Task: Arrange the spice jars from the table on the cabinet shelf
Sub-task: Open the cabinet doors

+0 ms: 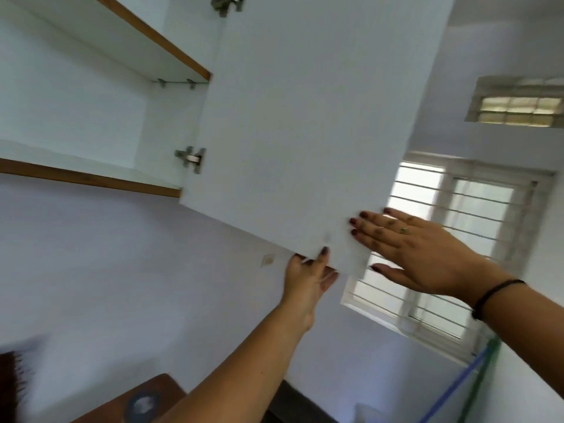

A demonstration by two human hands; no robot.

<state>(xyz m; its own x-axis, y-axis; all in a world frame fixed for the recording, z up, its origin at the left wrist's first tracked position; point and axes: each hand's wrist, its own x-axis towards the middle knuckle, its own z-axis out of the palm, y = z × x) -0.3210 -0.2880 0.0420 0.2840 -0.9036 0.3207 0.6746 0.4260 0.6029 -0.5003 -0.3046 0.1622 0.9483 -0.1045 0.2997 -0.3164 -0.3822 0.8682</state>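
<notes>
A white wall cabinet hangs above me with its door (305,117) swung open. My left hand (308,276) grips the door's bottom edge, thumb on the inner face and fingers behind it. My right hand (409,248) lies flat with straight fingers on the inner face near the door's lower right corner. Inside, the lower shelf (91,178) and the upper shelf (146,35), both white with brown edging, show no jars. No spice jars are in view.
A barred window (442,239) is on the right behind the door, with a small vent (518,102) above it. A brown wooden table corner (152,392) with a round lid-like thing (143,404) sits at the bottom. Blue and green poles (476,370) lean at lower right.
</notes>
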